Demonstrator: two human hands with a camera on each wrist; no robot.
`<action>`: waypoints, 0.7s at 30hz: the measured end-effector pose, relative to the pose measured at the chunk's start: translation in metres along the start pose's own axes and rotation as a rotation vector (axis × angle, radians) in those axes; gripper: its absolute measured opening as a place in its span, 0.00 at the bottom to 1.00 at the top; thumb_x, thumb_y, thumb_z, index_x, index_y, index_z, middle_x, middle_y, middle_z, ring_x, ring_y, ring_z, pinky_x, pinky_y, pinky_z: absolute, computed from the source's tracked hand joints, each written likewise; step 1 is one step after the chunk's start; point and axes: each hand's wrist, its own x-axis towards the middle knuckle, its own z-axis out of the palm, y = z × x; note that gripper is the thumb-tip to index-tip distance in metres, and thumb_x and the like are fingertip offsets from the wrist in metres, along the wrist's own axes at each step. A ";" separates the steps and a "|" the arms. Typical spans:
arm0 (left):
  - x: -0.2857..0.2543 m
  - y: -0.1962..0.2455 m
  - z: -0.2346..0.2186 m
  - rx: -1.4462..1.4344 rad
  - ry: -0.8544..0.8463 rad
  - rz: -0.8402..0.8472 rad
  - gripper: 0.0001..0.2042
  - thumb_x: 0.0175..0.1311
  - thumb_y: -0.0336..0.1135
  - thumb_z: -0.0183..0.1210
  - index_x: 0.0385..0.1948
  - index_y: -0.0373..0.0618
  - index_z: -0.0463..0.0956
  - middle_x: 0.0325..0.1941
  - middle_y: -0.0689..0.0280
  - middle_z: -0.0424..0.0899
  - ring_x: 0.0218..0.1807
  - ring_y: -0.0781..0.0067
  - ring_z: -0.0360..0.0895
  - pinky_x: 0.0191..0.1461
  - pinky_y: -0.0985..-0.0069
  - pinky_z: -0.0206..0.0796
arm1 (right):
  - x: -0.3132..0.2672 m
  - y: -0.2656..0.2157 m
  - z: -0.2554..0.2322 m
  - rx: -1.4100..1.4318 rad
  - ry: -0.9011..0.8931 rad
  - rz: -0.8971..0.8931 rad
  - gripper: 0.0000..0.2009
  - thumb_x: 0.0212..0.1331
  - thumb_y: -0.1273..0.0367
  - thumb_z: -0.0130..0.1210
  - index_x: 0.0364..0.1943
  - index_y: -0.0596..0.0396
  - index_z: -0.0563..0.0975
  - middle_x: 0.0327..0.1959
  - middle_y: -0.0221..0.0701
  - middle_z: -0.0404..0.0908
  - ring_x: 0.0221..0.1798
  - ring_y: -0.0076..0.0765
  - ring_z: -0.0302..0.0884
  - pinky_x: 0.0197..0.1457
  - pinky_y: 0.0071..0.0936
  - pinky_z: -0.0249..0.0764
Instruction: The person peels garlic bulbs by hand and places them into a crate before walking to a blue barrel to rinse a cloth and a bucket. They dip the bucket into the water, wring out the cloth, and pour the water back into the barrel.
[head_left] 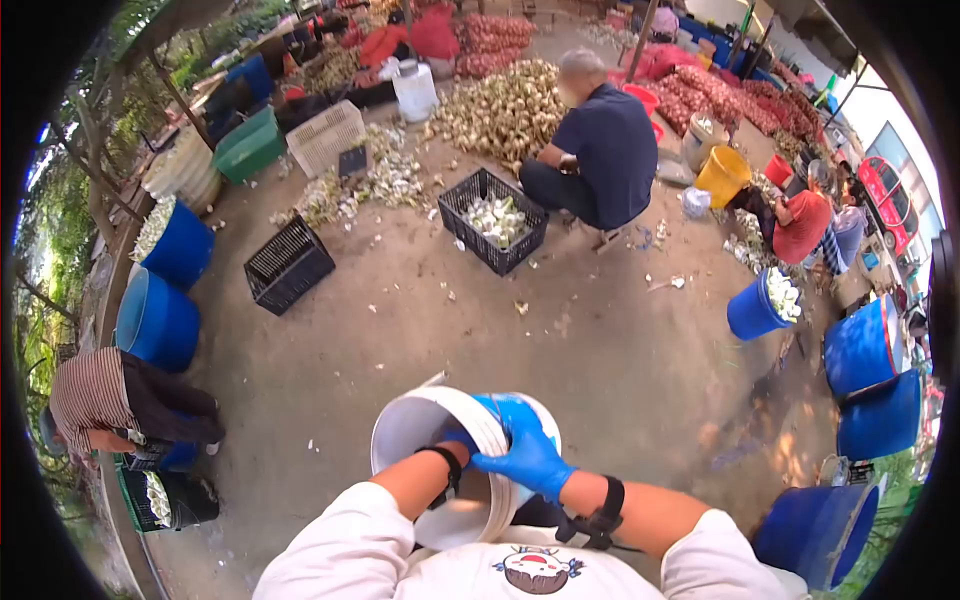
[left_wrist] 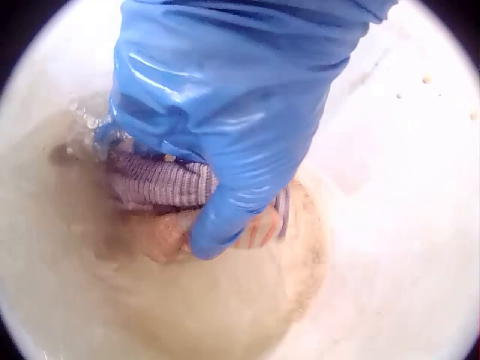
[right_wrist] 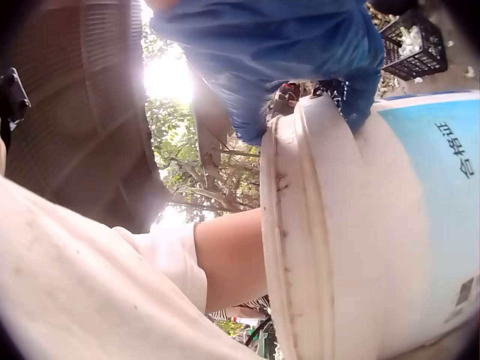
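A white bucket [head_left: 400,420] with a light blue label is tilted in front of the person's body. The left hand [head_left: 457,440], in a blue glove, reaches inside it. In the left wrist view that hand [left_wrist: 225,120] grips a wet purple-striped cloth [left_wrist: 161,182] at the bucket's bottom, in cloudy water [left_wrist: 202,307]. The gloved right hand [head_left: 527,452] holds the bucket's rim from the right side; in the right wrist view its fingers [right_wrist: 251,124] hook over the rim of the bucket [right_wrist: 352,225].
A person in dark clothes [head_left: 612,150] sits ahead beside a black crate [head_left: 500,258] of white produce. An empty black crate [head_left: 288,265] lies left. Blue tubs [head_left: 160,320] line the left; more blue barrels [head_left: 815,535] stand right. A person in stripes [head_left: 95,400] bends at left.
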 end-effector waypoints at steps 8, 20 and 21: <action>0.140 -0.022 -0.104 -0.168 0.124 0.068 0.17 0.49 0.43 0.56 0.40 0.47 0.79 0.43 0.53 0.79 0.46 0.52 0.75 0.50 0.64 0.67 | 0.174 0.016 -0.087 0.027 0.181 -0.031 0.32 0.39 0.65 0.65 0.53 0.60 0.67 0.46 0.42 0.75 0.49 0.39 0.74 0.54 0.32 0.69; 0.393 -0.100 -0.294 -0.294 0.173 0.085 0.14 0.49 0.38 0.56 0.36 0.43 0.78 0.39 0.49 0.78 0.43 0.47 0.75 0.47 0.61 0.68 | 0.497 0.138 -0.155 -0.164 0.089 0.271 0.34 0.35 0.61 0.63 0.51 0.63 0.68 0.42 0.48 0.77 0.44 0.48 0.77 0.49 0.35 0.72; 0.398 -0.098 -0.317 -0.288 0.132 0.075 0.14 0.49 0.38 0.56 0.36 0.43 0.78 0.39 0.49 0.78 0.43 0.47 0.75 0.47 0.61 0.68 | 0.522 0.149 -0.159 -0.192 0.113 0.268 0.33 0.34 0.61 0.63 0.50 0.64 0.69 0.41 0.49 0.77 0.44 0.50 0.77 0.48 0.36 0.72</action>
